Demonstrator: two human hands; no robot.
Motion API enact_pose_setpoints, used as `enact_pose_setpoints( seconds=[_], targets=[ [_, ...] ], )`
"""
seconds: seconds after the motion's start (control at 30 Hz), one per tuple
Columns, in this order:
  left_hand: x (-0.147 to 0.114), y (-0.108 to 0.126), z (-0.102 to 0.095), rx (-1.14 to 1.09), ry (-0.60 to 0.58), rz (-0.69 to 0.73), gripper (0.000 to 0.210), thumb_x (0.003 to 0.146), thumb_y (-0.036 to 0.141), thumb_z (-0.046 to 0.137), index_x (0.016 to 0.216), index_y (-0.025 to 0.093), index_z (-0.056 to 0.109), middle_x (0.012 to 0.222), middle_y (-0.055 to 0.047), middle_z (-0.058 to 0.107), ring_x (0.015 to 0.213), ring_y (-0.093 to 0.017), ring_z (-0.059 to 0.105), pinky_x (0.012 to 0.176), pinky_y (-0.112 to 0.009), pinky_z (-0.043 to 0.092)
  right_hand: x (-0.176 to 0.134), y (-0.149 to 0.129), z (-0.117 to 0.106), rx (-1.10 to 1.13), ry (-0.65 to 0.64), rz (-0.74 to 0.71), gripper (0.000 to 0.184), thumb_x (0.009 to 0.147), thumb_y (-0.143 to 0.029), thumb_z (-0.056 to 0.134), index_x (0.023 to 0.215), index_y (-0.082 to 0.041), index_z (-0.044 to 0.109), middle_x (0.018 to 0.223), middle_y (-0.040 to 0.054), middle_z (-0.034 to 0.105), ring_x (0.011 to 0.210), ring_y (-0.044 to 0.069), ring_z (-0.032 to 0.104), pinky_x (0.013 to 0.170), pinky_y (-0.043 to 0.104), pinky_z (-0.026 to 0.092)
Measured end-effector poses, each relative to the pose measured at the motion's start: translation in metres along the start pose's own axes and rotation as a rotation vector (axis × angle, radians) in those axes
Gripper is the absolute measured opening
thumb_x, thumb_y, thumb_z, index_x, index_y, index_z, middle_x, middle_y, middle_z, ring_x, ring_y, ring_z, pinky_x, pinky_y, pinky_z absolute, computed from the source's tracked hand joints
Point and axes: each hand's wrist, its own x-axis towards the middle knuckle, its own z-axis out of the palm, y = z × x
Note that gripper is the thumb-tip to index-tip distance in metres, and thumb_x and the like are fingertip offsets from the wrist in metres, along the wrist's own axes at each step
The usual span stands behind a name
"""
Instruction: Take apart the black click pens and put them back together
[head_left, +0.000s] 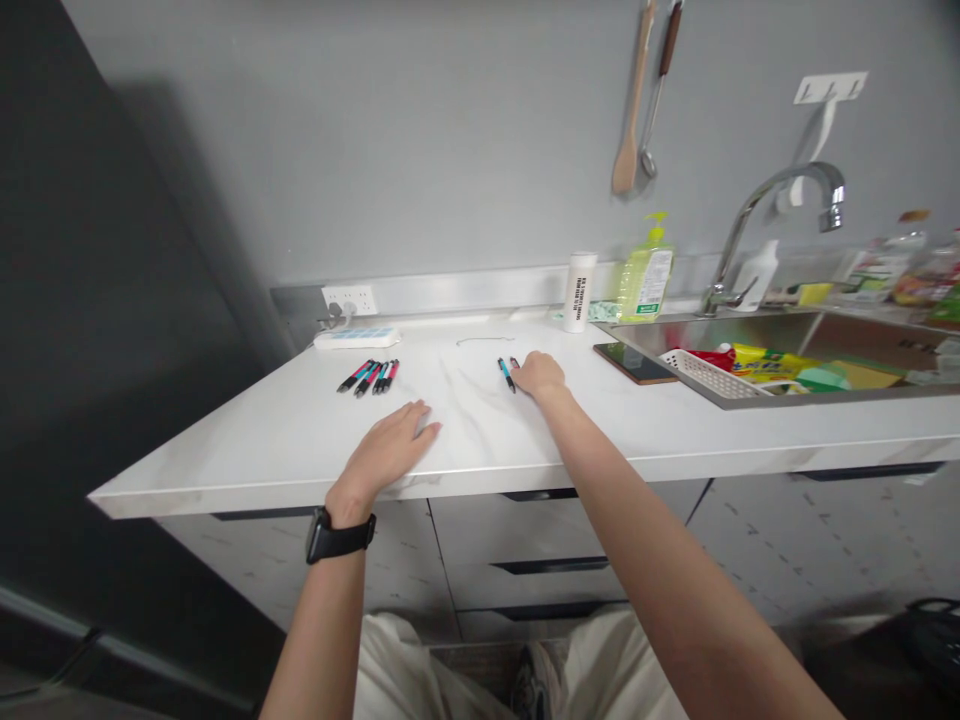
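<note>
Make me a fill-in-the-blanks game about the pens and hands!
1. The left hand lies flat on the ____.
2. The right hand touches the pens beside the ____ phone.
3. A bunch of pens lies near the white power ____.

Missing words: counter; dark; strip

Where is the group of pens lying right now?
In the head view, the group of pens lies on the white countertop, left of centre, just in front of the power strip and beyond the left hand.
</note>
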Motion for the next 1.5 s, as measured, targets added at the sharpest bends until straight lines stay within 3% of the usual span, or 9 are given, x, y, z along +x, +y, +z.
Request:
enact_pose_setpoints(
  seconds=[0.13, 0.33, 0.57, 0.73, 0.97, 1.13, 1.27, 1.5],
  targets=[
    [-0.0004, -0.0007, 0.0002, -0.008, 0.004, 0.011, 0.059, 0.093, 0.046, 0.027, 0.138, 0.011, 0.041, 0.148, -0.009, 0.037, 0.138, -0.023, 0.032, 0.114, -0.037, 0.025, -0.0001, 0.0000, 0.0006, 0.007, 0.014, 0.006, 0.046, 0.084, -0.042, 0.054, 0.110, -0.006, 0.064, 0.111, 0.0227, 0.065, 0.104, 0.028, 0.062, 0.080, 0.030, 0.048],
    [-0.0004, -0.0006, 0.0000, 0.002, -0.004, 0.008, 0.058, 0.093, 0.045, 0.026, 0.138, 0.011, 0.041, 0.148, -0.009, 0.037, 0.138, -0.023, 0.032, 0.114, -0.036, 0.025, 0.0019, 0.0013, 0.0025, 0.019, 0.001, -0.006, 0.035, 0.079, -0.031, 0.061, 0.105, -0.009, 0.065, 0.107, 0.0209, 0.067, 0.102, 0.028, 0.063, 0.078, 0.031, 0.049],
    [0.0003, -0.0019, 0.0014, 0.009, 0.037, 0.036, 0.055, 0.093, 0.045, 0.027, 0.134, 0.012, 0.045, 0.146, -0.010, 0.041, 0.135, -0.022, 0.037, 0.113, -0.035, 0.027, 0.0055, 0.0033, 0.0043, 0.042, 0.043, -0.019, 0.035, 0.079, -0.020, 0.058, 0.112, -0.009, 0.061, 0.109, 0.0199, 0.066, 0.104, 0.026, 0.062, 0.080, 0.029, 0.047],
    [0.0000, -0.0020, 0.0018, -0.005, 0.039, 0.043, 0.054, 0.093, 0.045, 0.027, 0.133, 0.014, 0.046, 0.146, -0.008, 0.041, 0.136, -0.021, 0.036, 0.113, -0.034, 0.027, 0.0090, 0.0045, 0.0092, -0.001, -0.008, -0.041, 0.034, 0.079, -0.025, 0.057, 0.107, -0.009, 0.065, 0.111, 0.0214, 0.064, 0.106, 0.030, 0.060, 0.080, 0.032, 0.046],
    [-0.0003, -0.0022, 0.0016, -0.008, 0.024, 0.031, 0.056, 0.093, 0.046, 0.026, 0.134, 0.013, 0.045, 0.146, -0.009, 0.041, 0.136, -0.022, 0.036, 0.114, -0.035, 0.026, 0.0077, 0.0020, 0.0072, -0.005, -0.006, -0.116, 0.034, 0.079, -0.024, 0.055, 0.109, -0.011, 0.065, 0.113, 0.0191, 0.063, 0.103, 0.026, 0.060, 0.082, 0.030, 0.046],
    [-0.0003, -0.0023, 0.0015, 0.002, 0.032, 0.037, 0.056, 0.093, 0.046, 0.026, 0.134, 0.014, 0.045, 0.146, -0.009, 0.041, 0.135, -0.023, 0.036, 0.112, -0.036, 0.028, 0.0093, 0.0068, 0.0061, 0.030, 0.045, -0.055, 0.033, 0.077, -0.013, 0.055, 0.109, -0.009, 0.063, 0.112, 0.0187, 0.061, 0.102, 0.024, 0.060, 0.085, 0.029, 0.045],
    [-0.0005, -0.0012, 0.0007, 0.015, 0.041, 0.037, 0.053, 0.093, 0.045, 0.027, 0.132, 0.015, 0.047, 0.145, -0.008, 0.043, 0.135, -0.023, 0.038, 0.111, -0.036, 0.030, 0.0091, 0.0091, 0.0070, 0.050, 0.068, 0.013, 0.033, 0.077, -0.015, 0.055, 0.108, -0.008, 0.063, 0.118, 0.0200, 0.054, 0.104, 0.026, 0.058, 0.089, 0.030, 0.044],
    [0.0001, -0.0024, 0.0022, 0.001, 0.038, 0.043, 0.054, 0.093, 0.045, 0.027, 0.133, 0.013, 0.046, 0.146, -0.009, 0.041, 0.136, -0.023, 0.036, 0.113, -0.036, 0.028, 0.0089, 0.0082, 0.0061, 0.075, 0.069, -0.053, 0.030, 0.078, -0.009, 0.053, 0.106, -0.010, 0.064, 0.114, 0.0178, 0.056, 0.102, 0.023, 0.058, 0.089, 0.028, 0.042]
  ],
)
